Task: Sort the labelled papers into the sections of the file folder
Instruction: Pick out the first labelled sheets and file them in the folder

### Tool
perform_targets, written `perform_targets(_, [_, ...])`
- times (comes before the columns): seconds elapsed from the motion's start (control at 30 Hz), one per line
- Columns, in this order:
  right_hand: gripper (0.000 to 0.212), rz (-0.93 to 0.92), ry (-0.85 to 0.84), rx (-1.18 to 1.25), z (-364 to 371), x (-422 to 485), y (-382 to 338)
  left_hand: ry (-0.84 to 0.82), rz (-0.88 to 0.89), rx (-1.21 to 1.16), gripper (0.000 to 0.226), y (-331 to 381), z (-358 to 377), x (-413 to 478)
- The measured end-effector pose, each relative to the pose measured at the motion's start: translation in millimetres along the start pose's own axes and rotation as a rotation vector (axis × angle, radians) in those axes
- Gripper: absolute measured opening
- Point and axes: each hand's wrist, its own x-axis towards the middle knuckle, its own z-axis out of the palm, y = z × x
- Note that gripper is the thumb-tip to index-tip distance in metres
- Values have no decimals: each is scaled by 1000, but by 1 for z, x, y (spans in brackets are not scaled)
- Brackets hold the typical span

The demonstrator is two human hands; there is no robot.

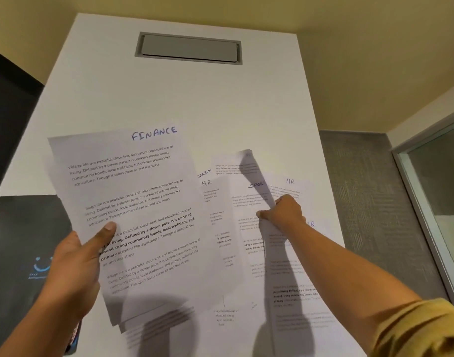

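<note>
My left hand (77, 264) grips a small stack of printed sheets, thumb on top; the top sheet reads FINANCE (133, 202). The stack is lifted above the white table's left side. My right hand (282, 213) pinches the edge of another sheet (249, 173) and holds it tilted up, its label hidden. Under it lie spread papers marked SPOR… (251, 199), HR (293, 185), a second HR sheet (215, 215) and one ending in …DMIN (204, 173). A dark folder (22, 233) lies at the table's left edge, partly hidden by my left arm.
The white table (184, 99) has a grey cable flap (188, 48) set in at its far end. Grey carpet (370, 202) and a glass panel (442, 191) lie to the right. A dark wall panel (7, 104) stands on the left.
</note>
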Motion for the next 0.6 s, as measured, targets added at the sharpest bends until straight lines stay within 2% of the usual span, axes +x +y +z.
perform_targets(0.07, [31,-84,-13,69,1,-4,-6,27,3,24,33,1,1,-2])
perform_targets(0.13, [19,-173,8,153,4,-13,-16,41,-3,49,34,1,3,-3])
perform_targets(0.23, [18,-311,8,179,10,-30,-36,73,-22,74,34,0,4,-3])
perform_targets(0.37, [9,-457,18,23,19,-51,-53,88,-23,114,30,4,11,-7])
perform_targets(0.5, [24,-513,109,13,28,-58,-52,133,-18,139,22,14,18,-16])
perform_targets(0.6, [26,-532,123,20,35,-57,-48,139,-27,108,24,6,10,-7])
